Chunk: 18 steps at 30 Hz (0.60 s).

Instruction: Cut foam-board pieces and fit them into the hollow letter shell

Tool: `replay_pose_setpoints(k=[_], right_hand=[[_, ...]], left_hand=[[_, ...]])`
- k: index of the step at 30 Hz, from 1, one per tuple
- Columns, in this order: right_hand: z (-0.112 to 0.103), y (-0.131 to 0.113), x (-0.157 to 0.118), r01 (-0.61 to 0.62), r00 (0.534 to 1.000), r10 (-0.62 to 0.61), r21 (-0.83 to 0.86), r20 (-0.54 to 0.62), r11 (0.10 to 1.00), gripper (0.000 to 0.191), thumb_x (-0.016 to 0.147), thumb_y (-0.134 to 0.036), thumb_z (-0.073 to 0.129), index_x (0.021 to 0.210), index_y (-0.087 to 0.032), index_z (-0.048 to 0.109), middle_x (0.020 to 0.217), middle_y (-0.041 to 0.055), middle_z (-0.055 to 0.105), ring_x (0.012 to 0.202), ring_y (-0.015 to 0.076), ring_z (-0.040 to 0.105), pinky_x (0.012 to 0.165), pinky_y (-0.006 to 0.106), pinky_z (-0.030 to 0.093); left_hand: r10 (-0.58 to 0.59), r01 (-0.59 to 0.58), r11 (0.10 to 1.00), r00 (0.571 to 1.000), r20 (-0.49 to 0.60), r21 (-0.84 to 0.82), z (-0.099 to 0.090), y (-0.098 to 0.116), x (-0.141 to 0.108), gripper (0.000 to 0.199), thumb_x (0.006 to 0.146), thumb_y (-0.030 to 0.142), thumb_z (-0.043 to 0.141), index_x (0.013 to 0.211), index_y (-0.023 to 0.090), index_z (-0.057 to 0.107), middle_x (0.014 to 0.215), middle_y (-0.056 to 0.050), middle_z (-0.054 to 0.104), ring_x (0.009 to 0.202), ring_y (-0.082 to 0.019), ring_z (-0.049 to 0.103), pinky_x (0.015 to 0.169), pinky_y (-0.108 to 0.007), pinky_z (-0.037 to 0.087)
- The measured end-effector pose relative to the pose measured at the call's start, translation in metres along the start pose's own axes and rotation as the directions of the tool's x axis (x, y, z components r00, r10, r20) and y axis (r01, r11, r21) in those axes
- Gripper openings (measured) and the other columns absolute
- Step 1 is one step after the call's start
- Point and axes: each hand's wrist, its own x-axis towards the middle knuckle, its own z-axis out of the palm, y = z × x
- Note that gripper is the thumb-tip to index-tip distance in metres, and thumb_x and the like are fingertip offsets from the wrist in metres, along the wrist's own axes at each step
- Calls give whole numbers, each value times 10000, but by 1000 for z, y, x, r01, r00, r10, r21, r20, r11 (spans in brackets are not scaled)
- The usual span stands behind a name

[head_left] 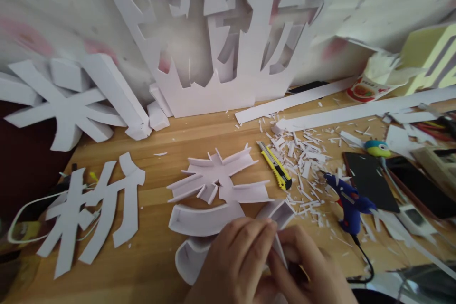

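Observation:
At the table's near edge my left hand (240, 254) bends over a white foam-board character (208, 218) with raised side walls, fingers pressed together on its right part. My right hand (302, 263) pinches a thin upright white strip at the same piece, close against the left fingers. My hands hide much of the near side of this character. Just beyond it lies a flat star-like foam-board piece (221, 175) with low walls along its arms. A yellow utility knife (274, 165) rests to its right, beside the scraps.
White offcuts (302, 152) are scattered at the right, with a blue glue gun (349, 202) and phones (370, 178) beyond. Cut-out characters (103, 209) lie left; a cut-through white board (210, 97) leans at the back. A paper tub (366, 86) stands at the far right.

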Motion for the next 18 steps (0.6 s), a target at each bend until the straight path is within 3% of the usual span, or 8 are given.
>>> replay_pose_setpoints(k=[2, 5, 8, 9, 11, 13, 15, 18], right_hand=[[11, -7, 14, -7, 999, 0, 144, 48, 989, 76, 1007, -272, 464, 947, -244, 502, 593, -69, 622, 422, 73, 562, 409, 120, 431], [9, -9, 23, -8, 989, -28, 237, 147, 972, 31, 989, -273, 505, 984, -244, 496, 593, -72, 616, 431, 82, 552, 399, 138, 413], [-2, -1, 21, 62, 977, -113, 265, 182, 962, 178, 983, -296, 548, 1148, -254, 501, 668, -65, 670, 504, 90, 622, 444, 135, 458], [-5, 3, 20, 95, 976, -141, 258, 166, 962, 201, 988, -287, 544, 1183, -264, 500, 694, -62, 687, 533, 90, 645, 460, 130, 470], [-10, 13, 18, 143, 981, -166, 203, 104, 969, 178, 997, -243, 520, 1172, -272, 517, 715, -59, 700, 560, 87, 666, 479, 127, 478], [-12, 26, 16, 161, 987, -162, 94, 11, 982, 122, 990, -207, 515, 1097, -258, 546, 687, -57, 679, 536, 90, 646, 474, 148, 468], [-10, 39, 14, 177, 980, -178, -18, -92, 984, 82, 977, -184, 517, 1010, -244, 563, 659, -51, 637, 530, 100, 612, 498, 187, 465], [-2, 58, 11, 208, 950, -232, -131, -208, 969, 96, 945, -150, 535, 990, -220, 584, 801, 11, 660, 748, 155, 636, 697, 270, 510]], left_hand=[[-30, 30, 999, 1000, 1, -21, -1, -2, -1, 534, 971, 240, 560, 1464, 95, 416, 1266, -160, 690, 1127, -253, 653, 960, -375, 573], [-94, 94, 995, 996, 13, -37, -1, -7, -9, 520, 975, 160, 505, 1484, 138, 405, 1280, -140, 689, 1162, -232, 649, 982, -363, 572], [-250, 247, 964, 968, -24, -96, -6, -20, -18, 517, 951, 152, 540, 1453, 236, 451, 1342, -103, 666, 1241, -215, 627, 1038, -353, 550], [-368, 361, 924, 929, -42, -125, -10, -26, -21, 521, 925, 172, 606, 1419, 281, 481, 1361, -80, 659, 1254, -214, 624, 1051, -357, 543], [-585, 552, 796, 807, -81, -248, -20, -41, -24, 479, 901, 194, 656, 1348, 307, 527, 1384, -66, 642, 1258, -214, 629, 1062, -367, 537], [-693, 632, 681, 719, -47, -370, -28, -55, -25, 462, 867, 225, 703, 1298, 291, 549, 1397, -81, 633, 1267, -236, 626, 1052, -388, 545], [-718, 662, 629, 696, 21, -407, -33, -65, -21, 483, 830, 241, 736, 1280, 277, 563, 1413, -95, 620, 1268, -255, 626, 1038, -400, 554], [-689, 675, 661, 719, 93, -327, -34, -73, -12, 483, 810, 242, 741, 1267, 275, 590, 1385, -87, 627, 1211, -249, 655, 1015, -398, 564]])
